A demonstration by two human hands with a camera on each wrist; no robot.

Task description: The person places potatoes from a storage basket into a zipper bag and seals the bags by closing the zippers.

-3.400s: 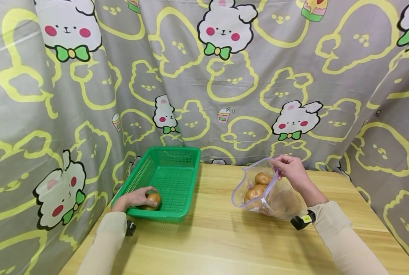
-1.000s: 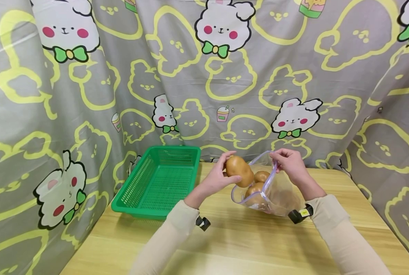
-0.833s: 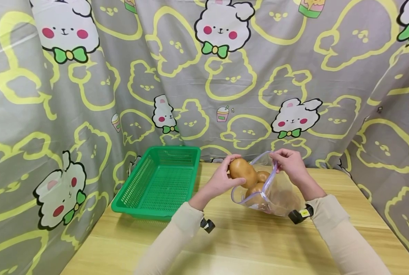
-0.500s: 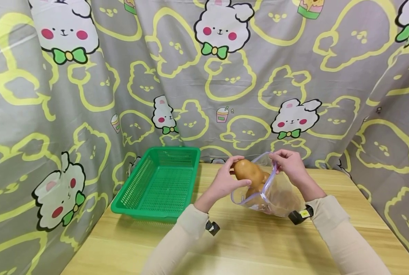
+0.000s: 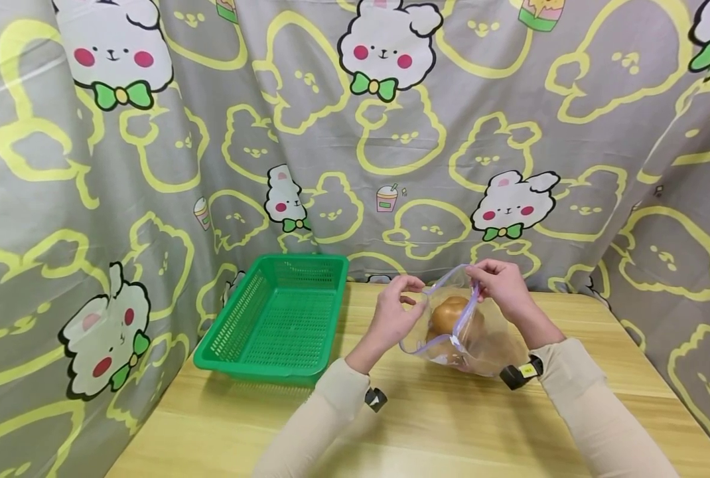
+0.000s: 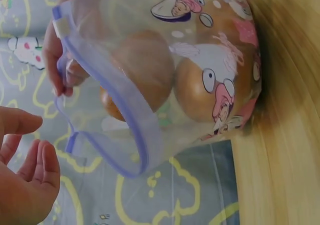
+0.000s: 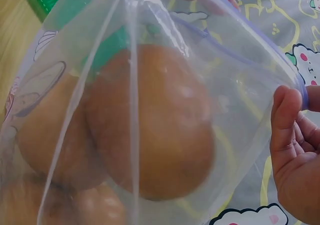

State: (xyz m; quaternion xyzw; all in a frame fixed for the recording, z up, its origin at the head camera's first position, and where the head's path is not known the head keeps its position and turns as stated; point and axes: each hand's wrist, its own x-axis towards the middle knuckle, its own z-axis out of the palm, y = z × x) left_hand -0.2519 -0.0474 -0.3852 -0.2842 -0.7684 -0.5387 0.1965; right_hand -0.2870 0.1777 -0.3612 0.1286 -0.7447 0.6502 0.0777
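A clear zip bag (image 5: pixel 498 345) with a purple rim stands on the table, its mouth held apart. Inside are several smooth, rounded brown potatoes (image 5: pixel 448 315), also visible through the film in the left wrist view as potatoes (image 6: pixel 195 91) beside a printed cartoon pattern. My right hand (image 5: pixel 503 287) pinches the bag's rim between thumb and fingers; the right wrist view shows this hand (image 7: pixel 297 155) at the purple edge. Just left of the mouth is my left hand (image 5: pixel 393 313), holding nothing, with loosely bent fingers and a gap between thumb and fingertips.
On the left of the table stands a green perforated basket (image 5: pixel 271 376) with nothing seen in it. The wooden table (image 5: pixel 426 431) reaches back to a patterned grey curtain (image 5: pixel 331 133), which also hangs along both sides.
My left hand took a potato out of the basket, carried it right to the bag's mouth and let go of it; the potato is now inside the bag. The right hand has kept its pinch.
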